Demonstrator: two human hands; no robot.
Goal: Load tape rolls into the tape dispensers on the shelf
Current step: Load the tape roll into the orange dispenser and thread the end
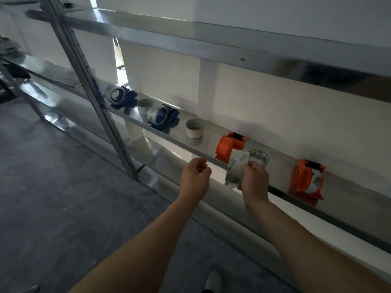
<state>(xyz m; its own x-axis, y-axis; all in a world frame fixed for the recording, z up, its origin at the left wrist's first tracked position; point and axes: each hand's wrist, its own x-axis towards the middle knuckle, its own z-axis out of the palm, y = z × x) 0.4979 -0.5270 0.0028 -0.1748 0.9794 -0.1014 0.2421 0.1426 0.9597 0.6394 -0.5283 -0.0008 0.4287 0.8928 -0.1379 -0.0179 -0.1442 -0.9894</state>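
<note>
- Right now the right hand [255, 180] pinches a printed wrapper [234, 170] just in front of the metal shelf [190, 145].
- Just beyond its fingertips a clear tape roll [259, 158] lies on the shelf, beside an empty orange dispenser [229, 145].
- To its right stands a loaded orange dispenser [307, 179].
- Left of it, the left hand [195, 176] hovers loosely curled, holding nothing.
- Farther left sit a white tape roll [194, 128] and two blue dispensers [164, 116].
</note>
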